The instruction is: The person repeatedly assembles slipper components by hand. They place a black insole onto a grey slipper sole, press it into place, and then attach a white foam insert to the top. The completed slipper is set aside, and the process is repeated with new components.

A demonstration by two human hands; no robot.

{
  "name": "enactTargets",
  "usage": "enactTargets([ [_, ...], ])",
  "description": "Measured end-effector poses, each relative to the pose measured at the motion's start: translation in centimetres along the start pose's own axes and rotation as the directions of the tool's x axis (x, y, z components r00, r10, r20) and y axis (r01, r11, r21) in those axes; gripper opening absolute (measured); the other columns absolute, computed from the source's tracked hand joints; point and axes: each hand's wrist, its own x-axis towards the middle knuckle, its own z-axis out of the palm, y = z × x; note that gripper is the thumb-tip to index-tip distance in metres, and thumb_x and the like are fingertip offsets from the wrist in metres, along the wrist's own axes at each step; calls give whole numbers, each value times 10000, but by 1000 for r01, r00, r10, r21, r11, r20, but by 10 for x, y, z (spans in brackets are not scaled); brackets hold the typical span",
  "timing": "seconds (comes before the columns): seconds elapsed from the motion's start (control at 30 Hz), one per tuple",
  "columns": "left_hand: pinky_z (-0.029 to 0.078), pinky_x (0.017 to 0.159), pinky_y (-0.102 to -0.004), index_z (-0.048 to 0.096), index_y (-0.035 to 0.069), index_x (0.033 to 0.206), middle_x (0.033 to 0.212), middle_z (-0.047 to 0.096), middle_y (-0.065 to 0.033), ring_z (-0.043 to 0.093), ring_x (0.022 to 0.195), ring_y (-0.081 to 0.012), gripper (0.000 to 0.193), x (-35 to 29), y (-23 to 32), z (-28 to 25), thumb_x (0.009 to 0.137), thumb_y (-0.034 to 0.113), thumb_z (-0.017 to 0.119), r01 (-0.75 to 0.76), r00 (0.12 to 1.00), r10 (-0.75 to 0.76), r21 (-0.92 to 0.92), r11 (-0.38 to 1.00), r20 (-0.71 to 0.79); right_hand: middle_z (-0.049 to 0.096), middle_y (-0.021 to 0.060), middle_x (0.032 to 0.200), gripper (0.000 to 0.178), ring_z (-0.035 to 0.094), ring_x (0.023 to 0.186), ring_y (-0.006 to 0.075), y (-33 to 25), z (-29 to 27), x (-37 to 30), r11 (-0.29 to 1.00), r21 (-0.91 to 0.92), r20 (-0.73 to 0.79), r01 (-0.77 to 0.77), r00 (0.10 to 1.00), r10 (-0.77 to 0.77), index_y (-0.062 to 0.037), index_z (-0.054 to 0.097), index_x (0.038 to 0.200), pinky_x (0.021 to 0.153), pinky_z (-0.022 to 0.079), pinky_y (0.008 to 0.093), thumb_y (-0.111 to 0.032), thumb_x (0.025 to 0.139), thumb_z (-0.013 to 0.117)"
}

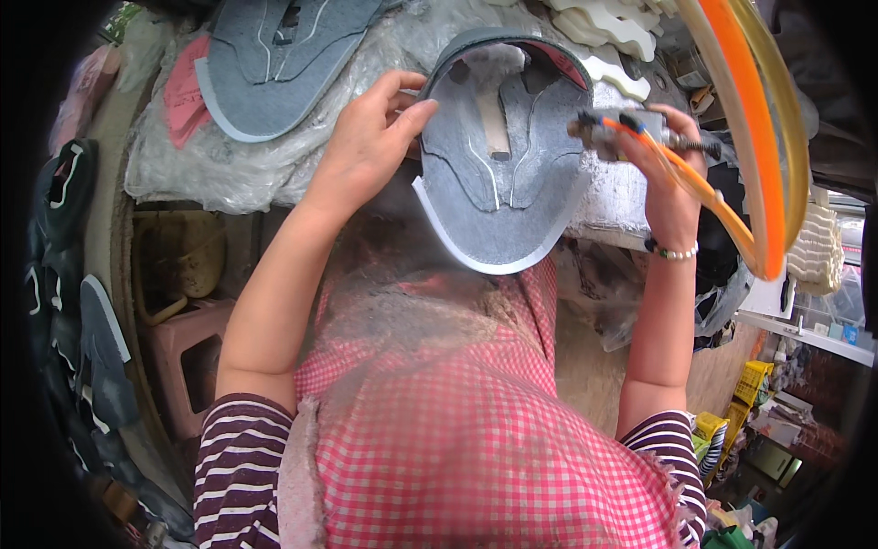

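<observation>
My left hand (370, 142) holds the left edge of a grey, felt-like shell (503, 229), its thumb and fingers closed at the rim. The piece is hollow at the top, with a dark curved rim, white seam lines, a pale band along its rounded lower edge and a bit of pink inside. In my right hand (672, 169) is a metal spray gun (611, 137) with an orange hose (700, 188). Its nozzle points left at the shell's right side. A similar grey piece (261, 96) lies farther left on the plastic-covered bench.
Crumpled clear plastic (219, 174) covers the bench edge. The orange hose loop (745, 110) hangs at the right. Below the bench at left stands a pink stool (187, 357). Dark shaped pieces (55, 302) line the far left. White wavy foam (617, 32) lies at the back.
</observation>
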Motion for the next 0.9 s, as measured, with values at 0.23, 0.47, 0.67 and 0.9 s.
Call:
enactTargets([
  [0.23, 507, 643, -279, 526, -48, 1122, 834, 648, -115, 621, 731, -156, 359, 0, 2, -5, 883, 204, 614, 29, 999, -28, -58, 998, 16, 642, 95, 1010, 422, 650, 855, 149, -14, 53, -54, 978, -177, -25, -113, 994, 110, -12, 488, 1162, 777, 539, 288, -39, 800, 704],
  [0.47, 508, 650, -292, 525, -48, 1125, 833, 653, -129, 629, 704, -173, 388, -5, -4, -8, 864, 220, 632, -84, 995, 89, -106, 991, 49, 644, 101, 1037, 429, 647, 896, 149, -8, 71, -56, 997, -55, 29, -63, 998, 64, -22, 506, 1121, 779, 544, 276, -21, 764, 745],
  [0.67, 477, 804, -343, 522, -40, 1182, 965, 639, -138, 607, 904, -243, 418, 8, -6, 3, 920, 286, 540, -30, 998, 25, 83, 996, 55, 633, 92, 1003, 425, 651, 880, 162, 6, -8, -54, 989, -147, -183, 10, 982, -37, -4, 505, 1148, 780, 545, 283, -65, 793, 729],
  [0.9, 470, 755, -292, 562, -54, 1072, 933, 640, -122, 598, 813, -142, 342, -4, -15, -7, 948, 248, 459, 51, 962, -29, 73, 996, -271, 633, 103, 1099, 467, 621, 1008, 177, 1, -41, -35, 977, 187, -238, -106, 960, 150, -22, 456, 1270, 844, 519, 374, -81, 849, 649],
])
